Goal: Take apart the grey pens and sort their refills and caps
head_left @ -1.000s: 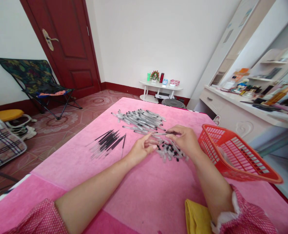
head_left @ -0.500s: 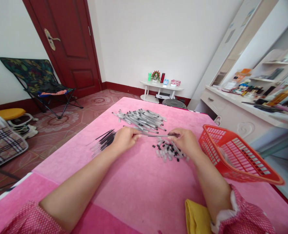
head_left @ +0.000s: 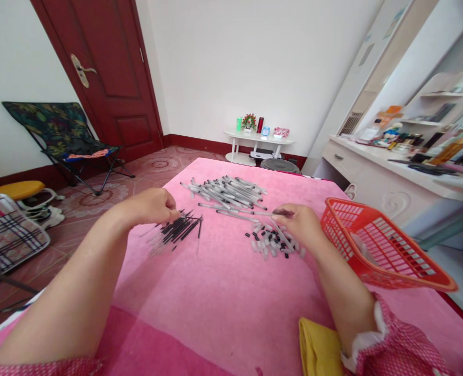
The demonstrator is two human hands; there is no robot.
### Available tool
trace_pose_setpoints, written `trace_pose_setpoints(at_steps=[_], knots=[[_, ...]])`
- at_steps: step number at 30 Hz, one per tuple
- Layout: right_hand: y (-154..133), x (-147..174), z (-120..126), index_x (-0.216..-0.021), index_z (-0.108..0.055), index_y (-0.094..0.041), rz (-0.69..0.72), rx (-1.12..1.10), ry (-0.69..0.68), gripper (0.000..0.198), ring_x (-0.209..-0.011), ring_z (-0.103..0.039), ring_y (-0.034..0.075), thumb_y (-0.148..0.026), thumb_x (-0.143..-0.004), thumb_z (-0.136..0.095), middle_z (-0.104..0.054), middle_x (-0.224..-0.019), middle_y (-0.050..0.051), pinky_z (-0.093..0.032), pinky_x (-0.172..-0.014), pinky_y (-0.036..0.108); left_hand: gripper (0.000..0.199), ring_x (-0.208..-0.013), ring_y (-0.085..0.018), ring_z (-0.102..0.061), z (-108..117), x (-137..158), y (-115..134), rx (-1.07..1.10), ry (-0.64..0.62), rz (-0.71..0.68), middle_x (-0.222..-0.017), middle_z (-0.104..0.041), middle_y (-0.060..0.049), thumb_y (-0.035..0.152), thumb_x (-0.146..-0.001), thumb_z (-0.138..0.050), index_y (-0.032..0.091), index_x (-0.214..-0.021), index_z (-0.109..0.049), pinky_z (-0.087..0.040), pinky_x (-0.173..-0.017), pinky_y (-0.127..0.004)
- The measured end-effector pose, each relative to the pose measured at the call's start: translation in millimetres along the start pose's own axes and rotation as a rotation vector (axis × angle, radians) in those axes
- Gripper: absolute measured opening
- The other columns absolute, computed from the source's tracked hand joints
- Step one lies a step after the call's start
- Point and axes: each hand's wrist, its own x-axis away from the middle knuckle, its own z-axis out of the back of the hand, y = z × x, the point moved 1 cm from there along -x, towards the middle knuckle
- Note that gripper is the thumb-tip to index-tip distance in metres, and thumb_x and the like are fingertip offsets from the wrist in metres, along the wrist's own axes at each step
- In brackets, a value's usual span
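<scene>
My left hand [head_left: 155, 206] is closed in a pinch above the pile of black pen refills [head_left: 176, 230]. A thin dark refill [head_left: 192, 218] runs out from its fingertips. My right hand [head_left: 299, 223] is closed around a clear pen barrel [head_left: 263, 213], whose end sticks out to the left. Below the right hand lies a heap of pen caps and small black plugs [head_left: 272, 240], partly covered by the fingers. Beyond both hands a large pile of grey-white pens [head_left: 227, 190] lies on the pink cloth [head_left: 223, 297].
An orange-red plastic basket [head_left: 388, 245] stands at the right, close to my right forearm. A folded yellow cloth [head_left: 320, 347] lies near the front edge. Past the table are a folding chair [head_left: 70, 141], a low white stand [head_left: 260, 137] and a cluttered dresser [head_left: 403, 172].
My left hand has moved left, from near the right hand to over the refills, and a dark refill now lies there crosswise. My right hand stays almost in place.
</scene>
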Motion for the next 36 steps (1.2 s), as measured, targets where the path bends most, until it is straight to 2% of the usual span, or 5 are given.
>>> trace_pose_setpoints(at_steps=[4,9,13,21,36], knots=[[-8,0,2,-0.077,-0.070,-0.019,0.005,-0.066,-0.007,0.018,-0.069,-0.061,0.017,-0.032,-0.069,-0.063,-0.069,-0.076,0.004,-0.045,-0.063,0.027,0.032,-0.037,-0.012,-0.044,1,9,5,0.003,-0.153,0.026,-0.044,-0.059,-0.003,0.048,-0.058,-0.063,0.019,-0.045,-0.060,-0.024,-0.043,-0.023],[-33,4,-3,-0.073,-0.069,-0.016,-0.089,-0.320,0.000,0.023,-0.059,-0.056,0.015,-0.037,-0.067,-0.064,-0.065,-0.066,0.003,-0.042,-0.055,0.025,0.033,-0.039,-0.011,-0.041,0,9,23,0.037,0.082,-0.060,-0.043,-0.055,-0.001,0.047,-0.064,-0.060,0.018,-0.047,-0.060,-0.023,-0.044,-0.023],[-51,10,-16,-0.072,-0.063,-0.016,-0.278,-0.738,-0.096,0.026,-0.047,-0.051,0.011,-0.041,-0.066,-0.065,-0.060,-0.059,0.000,-0.041,-0.046,0.023,0.033,-0.045,-0.011,-0.041,-45,-8,58,0.351,0.222,-0.239,-0.047,-0.052,0.000,0.045,-0.071,-0.056,0.017,-0.052,-0.059,-0.024,-0.045,-0.022],[-57,14,-26,-0.071,-0.057,-0.015,-0.430,-1.021,-0.092,0.023,-0.051,-0.056,0.009,-0.032,-0.063,-0.070,-0.063,-0.066,0.003,-0.049,-0.050,0.021,0.038,-0.045,-0.006,-0.038,-138,-15,106,1.007,-0.122,-0.357,-0.052,-0.051,0.002,0.048,-0.073,-0.057,0.011,-0.071,-0.066,-0.026,-0.045,-0.019],[-77,25,-56,-0.076,-0.059,-0.014,-0.299,-1.193,0.024,0.027,-0.048,-0.049,0.008,-0.038,-0.067,-0.067,-0.063,-0.066,0.001,-0.040,-0.044,0.019,0.028,-0.042,-0.005,-0.042,-143,-7,111,1.221,0.258,-0.311,-0.058,-0.053,0.003,0.039,-0.078,-0.056,0.012,-0.086,-0.060,-0.032,-0.040,-0.017]])
